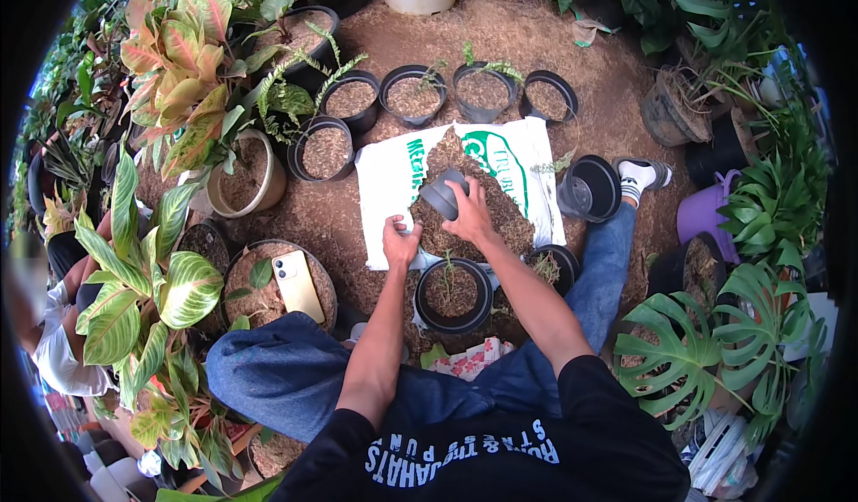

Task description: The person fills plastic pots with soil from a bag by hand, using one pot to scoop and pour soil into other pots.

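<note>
My right hand (470, 212) grips a small dark grey pot (442, 193), tilted over the brown potting mix (499, 224) that shows through a torn white plastic sack (382, 193). Just to the left, my left hand (401, 242) is at the sack's near edge, its fingers partly curled; whether it pinches the plastic cannot be made out. A black pot (454, 295) with a small green seedling stands between my forearms. Partly behind my right forearm is another black pot (563, 267) with a small plant. An unfilled black pot (590, 188) leans by the sack's right side.
Several filled black pots (413, 96) line the sack's far side. A phone (297, 286) lies on a round soil-filled pot at left. Leafy potted plants (191, 287) crowd the left, with a person (67, 341) beyond them. A purple pot (704, 217) and monstera leaves (677, 354) stand at right.
</note>
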Motion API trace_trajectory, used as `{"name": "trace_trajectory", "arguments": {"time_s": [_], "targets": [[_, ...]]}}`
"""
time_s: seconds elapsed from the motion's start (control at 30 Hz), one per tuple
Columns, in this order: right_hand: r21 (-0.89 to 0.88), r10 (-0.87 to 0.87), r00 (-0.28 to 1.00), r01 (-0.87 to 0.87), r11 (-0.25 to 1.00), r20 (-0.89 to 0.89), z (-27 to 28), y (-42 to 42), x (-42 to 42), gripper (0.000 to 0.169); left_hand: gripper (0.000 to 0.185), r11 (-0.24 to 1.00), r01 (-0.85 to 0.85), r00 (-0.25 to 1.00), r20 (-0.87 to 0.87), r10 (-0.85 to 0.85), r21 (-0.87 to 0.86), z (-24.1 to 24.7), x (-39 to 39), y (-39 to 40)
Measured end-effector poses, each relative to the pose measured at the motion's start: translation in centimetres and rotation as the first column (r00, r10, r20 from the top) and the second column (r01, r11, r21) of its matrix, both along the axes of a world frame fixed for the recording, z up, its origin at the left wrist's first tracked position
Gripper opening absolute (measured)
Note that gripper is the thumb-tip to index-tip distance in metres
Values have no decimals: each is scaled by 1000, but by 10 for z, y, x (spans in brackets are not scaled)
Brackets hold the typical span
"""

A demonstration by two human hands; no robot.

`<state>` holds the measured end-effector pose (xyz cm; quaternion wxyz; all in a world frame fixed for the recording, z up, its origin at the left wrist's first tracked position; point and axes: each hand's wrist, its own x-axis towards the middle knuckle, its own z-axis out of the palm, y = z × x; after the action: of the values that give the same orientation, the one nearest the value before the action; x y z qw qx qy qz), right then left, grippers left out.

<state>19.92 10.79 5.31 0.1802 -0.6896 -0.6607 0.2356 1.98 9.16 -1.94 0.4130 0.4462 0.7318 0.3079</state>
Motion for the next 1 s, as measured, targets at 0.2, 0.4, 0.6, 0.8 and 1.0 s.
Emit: {"name": "trace_trajectory", "arguments": {"time_s": [0.2,0.4,0.6,0.8,1.0], "targets": [[-116,336,942,-336,935,-14,11,-11,27,86,42,998,63,994,-92,-62,13,-14,-8,12],[107,182,978,-193,975,103,36,24,27,82,21,966,-73,997,4,74,247,-23,8,4],[229,54,984,-93,969,172,21,58,13,81,13,944,-175,973,198,121,281,-30,13,-1],[43,138,988,-141,989,69,-2,28,12,87,14,943,-228,945,290,153,243,-28,13,3],[-127,481,874,-471,873,67,18,4,38,85,17,921,-269,934,312,176,283,-33,16,3]]}}
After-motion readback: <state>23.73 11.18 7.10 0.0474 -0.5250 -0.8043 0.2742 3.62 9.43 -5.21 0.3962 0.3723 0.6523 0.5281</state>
